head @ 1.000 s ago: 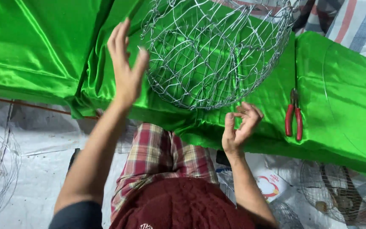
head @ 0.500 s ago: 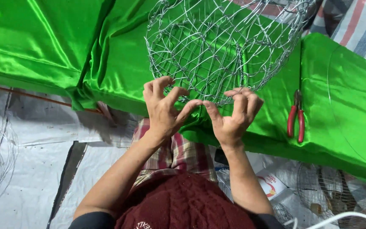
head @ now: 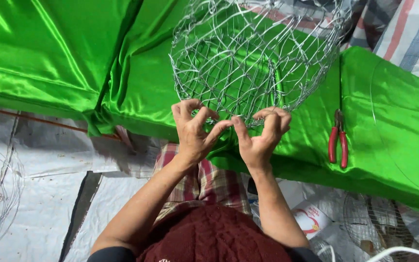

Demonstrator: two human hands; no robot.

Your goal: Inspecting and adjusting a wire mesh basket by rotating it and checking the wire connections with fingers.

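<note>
Wire frame [head: 253,58] still (both hands [head: 229,136]) gripped

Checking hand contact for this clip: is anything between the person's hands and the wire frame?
Nothing visible. The left hand and right hand both grip the lower rim of the wire frame directly. The red pliers lie apart on the green cloth.

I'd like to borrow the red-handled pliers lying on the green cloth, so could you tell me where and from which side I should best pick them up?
Probably by the two red handles of the pliers, coming from above and from the person's side. They lie flat on the green cloth, handles toward the person and slightly spread, jaws pointing away, clear of the right hand at the wire frame.
</note>
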